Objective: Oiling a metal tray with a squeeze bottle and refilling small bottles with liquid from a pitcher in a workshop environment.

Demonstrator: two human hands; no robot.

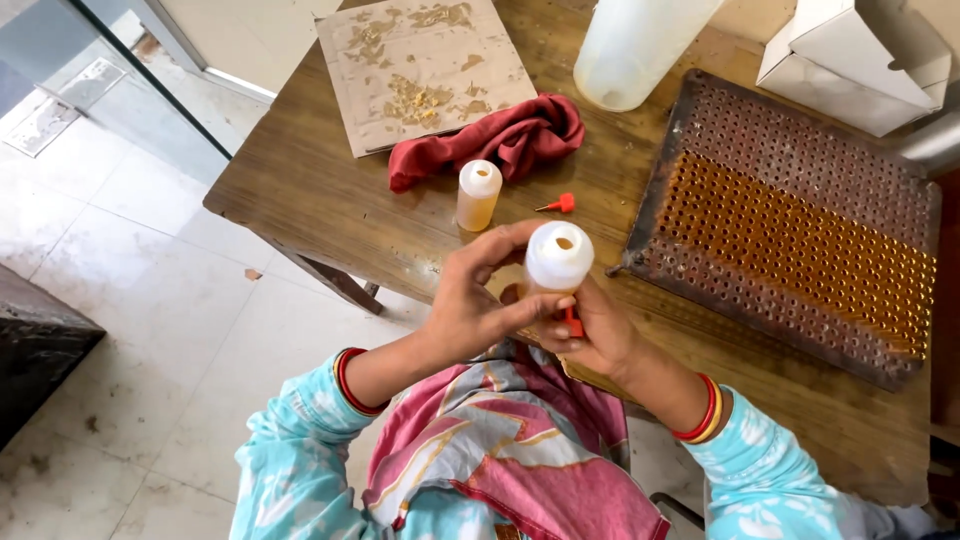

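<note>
Both hands meet just above the near edge of the tabletop [330, 200], closed around one small white plastic bottle [558, 257] whose open mouth faces up toward the camera. The left hand [475, 300] wraps the bottle's side, its thumb and fingers curled snugly about the body. The right hand [600, 325] cups the bottle from below and the right, and also pinches a small red cap [573, 322] between its fingers, right against the base of the bottle. Neither hand is spread open; both are curled and occupied.

Just beyond the left hand stands a second small bottle [478, 194], translucent with yellowish contents and an open top. To the right of that bottle, and just past the held one, a red pointed nozzle cap [561, 204] lies on its side. Farther off behind these sits a crumpled dark red cloth [500, 140], and beyond it a flat cardboard sheet [420, 70] smeared with yellowish residue. To the right of the right hand lies a large rusty perforated metal tray [720, 130], a wide band of its holes filled with amber-coloured pieces. Past the hands, at the far edge, stand a large translucent white container [630, 50] and an open white cardboard box [860, 60].
</note>
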